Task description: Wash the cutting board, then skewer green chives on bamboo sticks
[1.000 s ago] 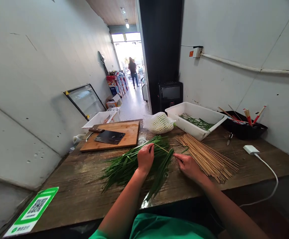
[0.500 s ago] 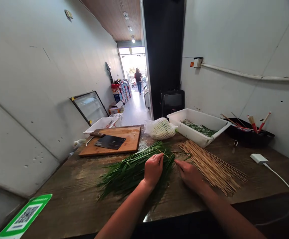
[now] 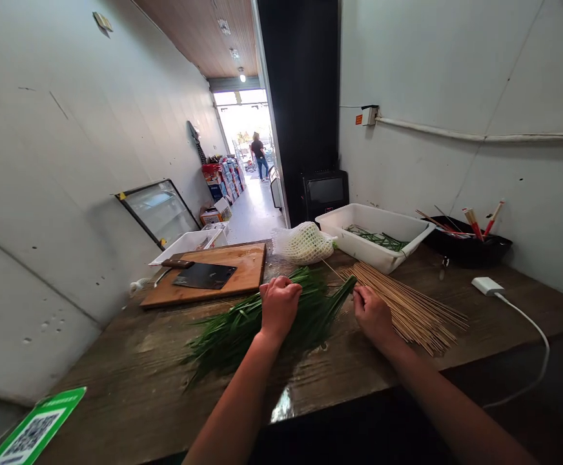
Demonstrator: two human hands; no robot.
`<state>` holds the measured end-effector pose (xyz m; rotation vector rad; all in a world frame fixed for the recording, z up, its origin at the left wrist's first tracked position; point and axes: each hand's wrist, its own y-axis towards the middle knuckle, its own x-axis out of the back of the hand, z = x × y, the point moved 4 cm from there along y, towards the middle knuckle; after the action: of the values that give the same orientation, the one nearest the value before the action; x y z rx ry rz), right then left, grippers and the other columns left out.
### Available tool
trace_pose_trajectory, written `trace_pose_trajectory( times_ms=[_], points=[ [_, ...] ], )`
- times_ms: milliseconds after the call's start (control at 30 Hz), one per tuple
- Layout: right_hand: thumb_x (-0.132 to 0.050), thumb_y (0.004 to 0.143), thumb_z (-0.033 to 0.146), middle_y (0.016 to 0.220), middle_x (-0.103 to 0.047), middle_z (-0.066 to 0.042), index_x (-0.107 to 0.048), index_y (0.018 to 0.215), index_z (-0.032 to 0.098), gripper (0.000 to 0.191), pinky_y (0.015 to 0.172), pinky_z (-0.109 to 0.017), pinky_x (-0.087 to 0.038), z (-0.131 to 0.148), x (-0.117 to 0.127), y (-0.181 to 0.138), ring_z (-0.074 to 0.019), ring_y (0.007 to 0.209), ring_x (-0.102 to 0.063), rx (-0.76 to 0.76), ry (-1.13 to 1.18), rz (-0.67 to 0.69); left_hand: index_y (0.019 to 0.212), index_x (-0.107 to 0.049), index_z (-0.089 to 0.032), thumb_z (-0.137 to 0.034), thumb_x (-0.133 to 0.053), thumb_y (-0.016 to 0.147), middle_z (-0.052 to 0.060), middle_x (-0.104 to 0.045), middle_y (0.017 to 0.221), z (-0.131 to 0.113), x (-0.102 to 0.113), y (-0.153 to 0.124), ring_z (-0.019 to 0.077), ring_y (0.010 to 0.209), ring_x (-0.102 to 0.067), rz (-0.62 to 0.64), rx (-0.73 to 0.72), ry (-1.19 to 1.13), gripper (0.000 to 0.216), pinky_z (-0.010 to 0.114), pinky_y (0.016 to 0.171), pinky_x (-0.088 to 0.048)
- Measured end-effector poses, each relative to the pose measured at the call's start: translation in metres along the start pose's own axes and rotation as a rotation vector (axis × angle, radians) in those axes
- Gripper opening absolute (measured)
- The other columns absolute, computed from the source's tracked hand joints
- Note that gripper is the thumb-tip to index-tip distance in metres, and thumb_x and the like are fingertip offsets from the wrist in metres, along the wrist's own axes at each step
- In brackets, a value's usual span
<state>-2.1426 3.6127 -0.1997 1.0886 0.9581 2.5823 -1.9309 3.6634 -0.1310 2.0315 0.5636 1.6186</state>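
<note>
A heap of long green chives (image 3: 233, 329) lies across the middle of the wooden table. My left hand (image 3: 279, 307) is closed in a fist over the heap; whatever is inside its fingers is hidden. On the right, my right hand (image 3: 373, 316) pinches the gathered ends of a small bunch of chives (image 3: 340, 302), lifted at an angle from the heap. A thin skewer (image 3: 330, 268) pokes out beyond the bunch's end, pointing up and left. Just right of that hand lies a spread pile of bamboo skewers (image 3: 410, 307).
Left of the chives, a cleaver (image 3: 206, 276) lies on a cutting board (image 3: 250, 258). Behind stand a vegetable in foam netting (image 3: 303, 244) and a white tub (image 3: 400, 226) holding cut chives. A black tray (image 3: 494, 248), white charger (image 3: 485, 286) and cable are at right. A person (image 3: 259, 155) stands at the doorway.
My hands have moved apart, the left one leftward and the right one up with the chive ends. The skewer's tip now points beyond the bunch. The view has shifted slightly right.
</note>
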Motion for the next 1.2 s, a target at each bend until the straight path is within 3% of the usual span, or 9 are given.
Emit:
trace_pose_trajectory(
  times_ms=[133, 333, 567, 667, 767, 900, 1033, 1200],
  points=[
    [-0.039, 0.092, 0.028, 0.092, -0.070, -0.009, -0.065, 0.094, 0.017, 0.029, 0.074, -0.030, -0.046, -0.003, -0.004, 0.001, -0.0209, 0.082, -0.064, -0.015, 0.036, 0.072, 0.088, -0.073, -0.027, -0.027, -0.066, 0.083, 0.004, -0.064, 0.094, -0.001, -0.013, -0.001, 0.0226, 0.099, -0.054, 0.158, -0.021, 0.052, 0.009, 0.040, 0.087, -0.031],
    [-0.043, 0.088, 0.030, 0.075, -0.070, -0.005, -0.065, 0.081, 0.020, 0.025, 0.060, -0.026, -0.038, 0.017, -0.005, 0.031, -0.0177, 0.068, -0.061, 0.034, 0.077, 0.295, 0.090, -0.073, -0.027, -0.031, -0.061, 0.086, 0.005, -0.064, 0.095, 0.004, -0.019, -0.003, 0.0224, 0.100, -0.054, 0.196, 0.063, 0.057, 0.013, 0.041, 0.085, -0.030],
    [-0.039, 0.089, 0.033, 0.083, -0.070, -0.006, -0.063, 0.082, 0.020, 0.028, 0.069, -0.027, -0.043, 0.027, -0.011, 0.035, -0.0187, 0.076, -0.063, 0.090, 0.237, 0.226, 0.086, -0.071, -0.024, -0.027, -0.063, 0.085, 0.005, -0.065, 0.097, -0.002, -0.024, 0.001, 0.0229, 0.099, -0.055, 0.199, -0.119, 0.221, 0.009, 0.039, 0.087, -0.034],
    [-0.039, 0.089, 0.034, 0.081, -0.069, -0.007, -0.063, 0.082, 0.020, 0.029, 0.068, -0.028, -0.042, 0.022, -0.013, 0.031, -0.0194, 0.074, -0.063, 0.091, 0.210, 0.274, 0.079, -0.069, -0.021, -0.026, -0.055, 0.090, 0.006, -0.067, 0.093, -0.006, -0.025, 0.003, 0.0225, 0.095, -0.057, 0.130, -0.139, 0.209, 0.018, 0.040, 0.087, -0.035],
    [-0.040, 0.087, 0.034, 0.075, -0.068, -0.006, -0.064, 0.080, 0.020, 0.029, 0.062, -0.028, -0.040, 0.017, -0.012, 0.031, -0.0188, 0.067, -0.061, 0.080, 0.191, 0.371, 0.083, -0.067, -0.020, -0.023, -0.053, 0.090, 0.005, -0.070, 0.089, -0.006, -0.020, 0.005, 0.0204, 0.090, -0.060, 0.000, -0.070, 0.022, 0.016, 0.036, 0.085, -0.039],
    [-0.040, 0.087, 0.036, 0.074, -0.069, -0.005, -0.065, 0.080, 0.020, 0.030, 0.061, -0.027, -0.041, 0.019, -0.007, 0.034, -0.0182, 0.065, -0.061, 0.111, 0.238, 0.396, 0.088, -0.066, -0.017, -0.020, -0.055, 0.087, 0.004, -0.070, 0.079, 0.006, -0.013, 0.008, 0.0165, 0.073, -0.063, -0.119, 0.156, -0.252, 0.012, 0.029, 0.073, -0.045],
    [-0.042, 0.087, 0.037, 0.076, -0.070, -0.005, -0.066, 0.084, 0.019, 0.030, 0.061, -0.027, -0.041, 0.024, -0.006, 0.031, -0.0185, 0.066, -0.062, 0.113, 0.232, 0.391, 0.093, -0.069, -0.016, -0.018, -0.056, 0.086, 0.005, -0.072, 0.081, 0.018, -0.015, 0.011, 0.0158, 0.072, -0.065, -0.140, 0.310, -0.436, 0.015, 0.027, 0.071, -0.048],
    [-0.041, 0.087, 0.035, 0.077, -0.071, -0.006, -0.066, 0.082, 0.019, 0.029, 0.063, -0.028, -0.043, 0.027, -0.006, 0.028, -0.0187, 0.067, -0.063, 0.139, 0.234, 0.391, 0.091, -0.072, -0.017, -0.019, -0.057, 0.086, 0.004, -0.074, 0.081, 0.025, -0.019, 0.012, 0.0166, 0.077, -0.068, -0.143, 0.357, -0.486, 0.016, 0.028, 0.074, -0.050]
  ],
)
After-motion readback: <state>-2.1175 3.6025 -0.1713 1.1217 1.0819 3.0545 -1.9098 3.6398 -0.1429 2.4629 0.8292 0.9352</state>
